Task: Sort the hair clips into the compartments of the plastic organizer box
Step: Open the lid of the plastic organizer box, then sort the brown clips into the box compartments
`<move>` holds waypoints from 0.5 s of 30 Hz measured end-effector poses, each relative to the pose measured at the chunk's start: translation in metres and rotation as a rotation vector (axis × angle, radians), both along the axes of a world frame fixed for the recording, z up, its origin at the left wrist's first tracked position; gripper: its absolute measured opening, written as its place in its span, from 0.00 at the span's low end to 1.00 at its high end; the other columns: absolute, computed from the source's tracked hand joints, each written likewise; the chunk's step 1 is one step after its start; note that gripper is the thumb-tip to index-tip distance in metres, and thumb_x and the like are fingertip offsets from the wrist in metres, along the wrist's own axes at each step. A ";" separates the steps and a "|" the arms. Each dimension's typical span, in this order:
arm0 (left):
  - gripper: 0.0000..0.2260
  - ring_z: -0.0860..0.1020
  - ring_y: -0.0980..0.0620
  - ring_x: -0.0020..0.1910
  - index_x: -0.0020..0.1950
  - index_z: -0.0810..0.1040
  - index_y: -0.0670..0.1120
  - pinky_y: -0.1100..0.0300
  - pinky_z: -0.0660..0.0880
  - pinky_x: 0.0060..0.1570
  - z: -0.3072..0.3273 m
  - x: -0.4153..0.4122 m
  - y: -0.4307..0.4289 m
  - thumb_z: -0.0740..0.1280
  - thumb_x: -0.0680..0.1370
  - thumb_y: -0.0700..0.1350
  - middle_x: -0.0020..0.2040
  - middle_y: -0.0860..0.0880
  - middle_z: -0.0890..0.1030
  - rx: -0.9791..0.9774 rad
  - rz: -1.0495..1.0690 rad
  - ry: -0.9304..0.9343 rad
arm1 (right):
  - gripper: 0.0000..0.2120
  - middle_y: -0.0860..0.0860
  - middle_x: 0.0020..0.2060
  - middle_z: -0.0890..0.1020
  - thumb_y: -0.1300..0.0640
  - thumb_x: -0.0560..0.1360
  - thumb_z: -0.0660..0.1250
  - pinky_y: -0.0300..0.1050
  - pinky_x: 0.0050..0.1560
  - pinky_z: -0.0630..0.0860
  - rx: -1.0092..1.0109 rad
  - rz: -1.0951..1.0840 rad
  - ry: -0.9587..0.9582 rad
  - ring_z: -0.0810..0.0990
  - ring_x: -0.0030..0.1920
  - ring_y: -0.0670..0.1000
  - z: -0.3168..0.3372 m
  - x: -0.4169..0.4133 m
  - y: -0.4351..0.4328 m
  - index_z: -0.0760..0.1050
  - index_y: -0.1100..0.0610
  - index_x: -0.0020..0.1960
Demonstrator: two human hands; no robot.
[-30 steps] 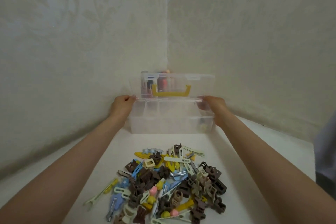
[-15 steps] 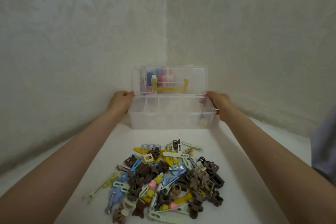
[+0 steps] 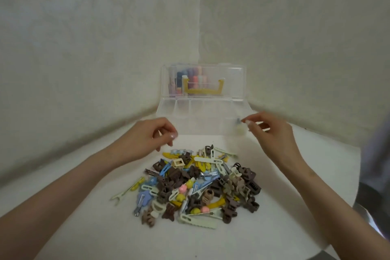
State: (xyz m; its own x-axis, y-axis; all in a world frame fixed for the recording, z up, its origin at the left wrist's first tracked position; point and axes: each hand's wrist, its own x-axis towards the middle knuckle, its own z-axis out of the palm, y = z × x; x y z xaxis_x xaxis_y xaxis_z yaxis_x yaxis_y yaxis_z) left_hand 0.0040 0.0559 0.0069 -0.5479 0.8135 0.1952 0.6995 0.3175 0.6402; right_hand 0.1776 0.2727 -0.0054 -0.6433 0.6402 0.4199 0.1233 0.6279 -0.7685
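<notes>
A clear plastic organizer box (image 3: 202, 112) stands open at the back of the white table, its lid (image 3: 232, 80) upright with a yellow handle (image 3: 203, 91). A pile of hair clips (image 3: 196, 186) in brown, blue, yellow, cream and pink lies in front of it. My left hand (image 3: 147, 137) hovers above the pile's far left edge, fingers loosely curled, holding nothing. My right hand (image 3: 268, 131) hovers by the box's front right corner, fingers relaxed and empty. A small pale clip (image 3: 239, 127) shows through the box's right end wall.
Two papered walls meet in a corner (image 3: 199, 27) right behind the box. Coloured items (image 3: 190, 78) show through the lid. A grey object (image 3: 375, 154) stands at the right past the table's edge. Bare tabletop (image 3: 285, 207) lies on both sides of the pile.
Both hands have let go of the box's ends and drawn back toward me, now hovering between the box and the pile. The box stays open against the corner.
</notes>
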 end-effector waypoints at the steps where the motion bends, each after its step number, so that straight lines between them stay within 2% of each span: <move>1: 0.15 0.77 0.63 0.42 0.50 0.76 0.57 0.70 0.71 0.39 0.001 0.002 -0.006 0.67 0.69 0.63 0.45 0.61 0.80 -0.088 -0.087 0.001 | 0.06 0.39 0.44 0.81 0.55 0.75 0.66 0.31 0.40 0.71 0.003 0.062 -0.031 0.78 0.42 0.41 -0.002 0.006 -0.004 0.79 0.45 0.44; 2: 0.24 0.74 0.67 0.51 0.55 0.73 0.61 0.71 0.70 0.46 0.000 0.000 -0.013 0.66 0.63 0.70 0.52 0.65 0.76 -0.194 -0.174 -0.002 | 0.04 0.39 0.46 0.81 0.52 0.73 0.68 0.30 0.42 0.71 0.003 0.161 -0.088 0.77 0.43 0.39 -0.003 0.012 -0.006 0.79 0.43 0.46; 3: 0.33 0.68 0.70 0.59 0.61 0.68 0.64 0.71 0.67 0.55 -0.002 -0.003 -0.019 0.65 0.58 0.74 0.59 0.69 0.70 -0.307 -0.258 0.002 | 0.08 0.38 0.50 0.80 0.46 0.70 0.69 0.32 0.47 0.71 0.014 0.289 -0.176 0.77 0.48 0.37 -0.003 0.018 -0.008 0.78 0.39 0.50; 4: 0.40 0.60 0.71 0.65 0.65 0.62 0.68 0.70 0.62 0.63 -0.006 -0.004 -0.026 0.65 0.55 0.75 0.65 0.70 0.62 -0.405 -0.335 0.020 | 0.18 0.36 0.57 0.77 0.39 0.66 0.70 0.34 0.54 0.70 0.032 0.434 -0.279 0.74 0.55 0.36 -0.006 0.024 -0.009 0.75 0.36 0.55; 6: 0.48 0.50 0.67 0.71 0.69 0.50 0.71 0.60 0.55 0.71 -0.022 -0.005 -0.035 0.67 0.53 0.75 0.71 0.69 0.49 -0.502 -0.422 0.091 | 0.34 0.33 0.68 0.64 0.31 0.61 0.70 0.38 0.66 0.62 0.039 0.661 -0.478 0.61 0.69 0.35 -0.012 0.033 -0.011 0.62 0.28 0.65; 8: 0.49 0.47 0.65 0.73 0.69 0.46 0.72 0.55 0.54 0.73 -0.034 0.003 -0.038 0.69 0.54 0.74 0.72 0.69 0.44 -0.496 -0.434 0.095 | 0.41 0.32 0.72 0.53 0.32 0.61 0.70 0.38 0.71 0.51 0.077 0.766 -0.574 0.47 0.72 0.34 -0.019 0.037 -0.016 0.52 0.26 0.68; 9: 0.47 0.46 0.65 0.73 0.69 0.46 0.72 0.55 0.54 0.73 -0.037 0.009 -0.039 0.69 0.57 0.73 0.72 0.70 0.43 -0.473 -0.436 0.063 | 0.41 0.31 0.72 0.49 0.33 0.62 0.70 0.39 0.71 0.48 0.119 0.773 -0.583 0.44 0.72 0.33 -0.023 0.036 -0.019 0.51 0.26 0.69; 12: 0.41 0.46 0.69 0.71 0.70 0.49 0.69 0.61 0.55 0.72 -0.040 0.025 -0.032 0.67 0.62 0.71 0.70 0.71 0.43 -0.398 -0.399 -0.001 | 0.37 0.32 0.73 0.47 0.33 0.65 0.66 0.40 0.73 0.48 0.195 0.708 -0.553 0.41 0.72 0.34 -0.030 0.025 -0.024 0.53 0.30 0.70; 15: 0.37 0.49 0.68 0.70 0.69 0.54 0.66 0.60 0.57 0.72 -0.042 0.029 -0.016 0.62 0.63 0.73 0.70 0.68 0.49 -0.331 -0.325 0.022 | 0.36 0.37 0.75 0.49 0.32 0.66 0.61 0.42 0.74 0.49 0.235 0.622 -0.575 0.44 0.73 0.38 -0.031 0.013 -0.023 0.55 0.35 0.72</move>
